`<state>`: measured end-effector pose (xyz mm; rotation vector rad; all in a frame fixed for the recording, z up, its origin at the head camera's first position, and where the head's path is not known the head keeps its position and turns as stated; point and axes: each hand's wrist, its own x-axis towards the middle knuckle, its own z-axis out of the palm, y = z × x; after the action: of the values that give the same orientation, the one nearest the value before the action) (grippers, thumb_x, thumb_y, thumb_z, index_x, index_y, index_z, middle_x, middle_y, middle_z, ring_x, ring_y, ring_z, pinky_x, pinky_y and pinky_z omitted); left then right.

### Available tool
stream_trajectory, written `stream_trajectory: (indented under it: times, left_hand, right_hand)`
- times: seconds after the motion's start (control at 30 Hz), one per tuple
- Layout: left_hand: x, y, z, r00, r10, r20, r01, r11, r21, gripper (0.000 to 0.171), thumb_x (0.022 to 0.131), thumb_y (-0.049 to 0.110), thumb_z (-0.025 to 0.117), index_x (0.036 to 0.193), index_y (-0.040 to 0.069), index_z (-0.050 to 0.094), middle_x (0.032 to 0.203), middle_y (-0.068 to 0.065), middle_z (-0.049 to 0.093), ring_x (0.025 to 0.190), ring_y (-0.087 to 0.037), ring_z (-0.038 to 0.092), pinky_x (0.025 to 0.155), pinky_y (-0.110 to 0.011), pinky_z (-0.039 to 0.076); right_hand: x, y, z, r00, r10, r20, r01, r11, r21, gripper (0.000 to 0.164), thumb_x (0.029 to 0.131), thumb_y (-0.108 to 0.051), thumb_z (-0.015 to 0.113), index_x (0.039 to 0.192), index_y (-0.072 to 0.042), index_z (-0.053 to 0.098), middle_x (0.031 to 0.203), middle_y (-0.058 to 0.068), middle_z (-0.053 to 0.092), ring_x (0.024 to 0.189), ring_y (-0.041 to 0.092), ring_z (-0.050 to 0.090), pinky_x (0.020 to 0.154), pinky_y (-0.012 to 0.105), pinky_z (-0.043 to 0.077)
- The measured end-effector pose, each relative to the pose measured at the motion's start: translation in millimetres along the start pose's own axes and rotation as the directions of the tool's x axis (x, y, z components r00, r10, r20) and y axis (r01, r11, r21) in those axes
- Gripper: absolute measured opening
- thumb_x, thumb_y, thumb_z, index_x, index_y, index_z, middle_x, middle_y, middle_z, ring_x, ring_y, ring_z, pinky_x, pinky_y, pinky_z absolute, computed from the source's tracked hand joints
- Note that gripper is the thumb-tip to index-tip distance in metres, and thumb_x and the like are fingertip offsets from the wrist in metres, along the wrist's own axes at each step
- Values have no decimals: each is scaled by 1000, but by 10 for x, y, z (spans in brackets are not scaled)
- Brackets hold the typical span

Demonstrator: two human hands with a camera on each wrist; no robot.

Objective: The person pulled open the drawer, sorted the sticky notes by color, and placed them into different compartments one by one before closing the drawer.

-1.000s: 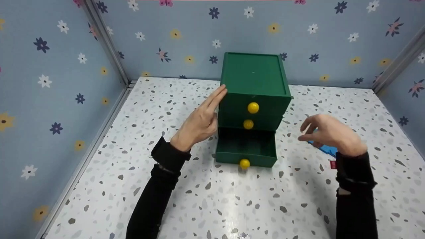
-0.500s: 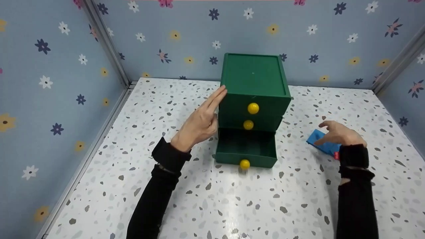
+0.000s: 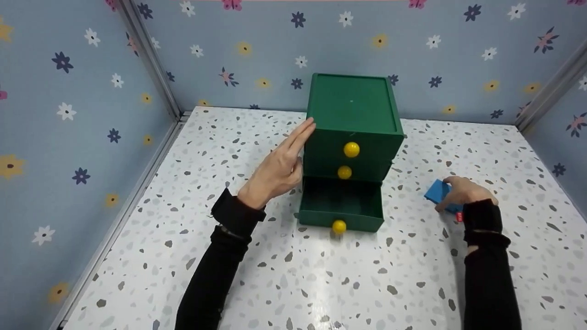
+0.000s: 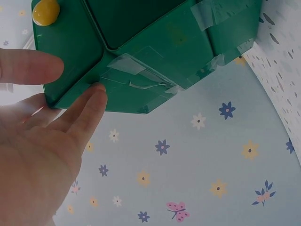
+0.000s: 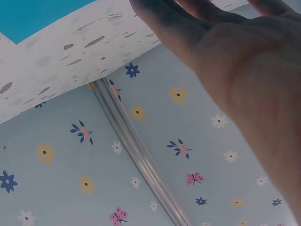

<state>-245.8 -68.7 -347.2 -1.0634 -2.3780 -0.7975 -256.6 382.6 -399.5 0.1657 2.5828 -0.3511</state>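
Note:
A green drawer cabinet [image 3: 353,103] with yellow knobs stands near the back wall; its bottom drawer [image 3: 341,201] is pulled out and the upper two are in. My left hand [image 3: 275,172] rests against the cabinet's left side, two fingers straight along its upper front corner. In the left wrist view the fingertips [image 4: 98,89] touch the green side wall, which has clear tape on it. To the right, my right hand [image 3: 465,191] is over a flat blue item [image 3: 437,191] with a small red tag. Its thumb and a finger are at the item's edges; the grasp is partly hidden.
White speckled table [image 3: 275,284] extends around the cabinet. Flowered blue panels [image 3: 257,50] enclose the back and sides, joined by metal corner posts [image 3: 153,59]. The open drawer juts toward the front.
My right hand has moved right, then lowered onto the blue item, with its fingers coming down around the edges. The left hand stays against the cabinet.

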Motion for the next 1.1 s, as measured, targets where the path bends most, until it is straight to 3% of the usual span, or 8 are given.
stream_trajectory:
  times: [0.13,0.23,0.37,0.67,0.9,1.1]
  left_hand:
    - [3,0,2,1000,-3,2,3,1000,2,72,80,-12,36,149,5,24,158,-8,20,142,-16,30,95,-22,45]
    - [0,-1,3,1000,-2,2,2,1000,9,73,79,-13,37,149,5,24,158,-8,20,136,-15,37,77,-19,46]
    - [-3,-2,5,1000,1,0,-1,1000,14,72,80,-13,35,149,5,24,158,-8,21,128,-13,42,58,-22,34]
    - [1,2,6,1000,-6,5,6,1000,18,71,81,-12,36,149,5,24,158,-7,20,136,-14,37,61,-21,37]
    - [3,13,-6,1000,-2,9,1,1000,20,72,81,-12,36,149,5,24,158,-8,20,138,-15,35,64,-22,37]
    - [-7,13,-3,1000,-6,14,6,1000,20,72,81,-11,36,150,6,23,158,-8,19,139,-15,34,65,-21,39]
  right_hand:
    - [-22,-16,1,999,32,-4,-32,999,11,107,69,-46,79,147,-1,20,146,35,22,123,52,35,89,68,39]
    - [-27,-35,4,1000,29,-6,-29,1000,8,104,70,-44,79,147,-3,22,145,36,22,121,50,37,87,66,42]
    - [-15,-61,9,1000,-9,-10,9,1000,8,99,70,-43,79,145,-4,26,143,37,24,117,45,39,85,61,44]
    - [3,-64,4,996,-85,11,84,996,42,99,69,-50,78,143,-5,30,140,31,34,114,39,45,85,57,45]
    - [-66,-125,-70,990,-143,5,142,985,93,92,72,-49,75,141,-5,34,128,30,47,107,34,53,77,39,49]
    - [-173,-251,-142,985,-171,-28,174,977,125,95,68,-52,78,140,-6,37,124,29,46,106,35,50,79,40,48]
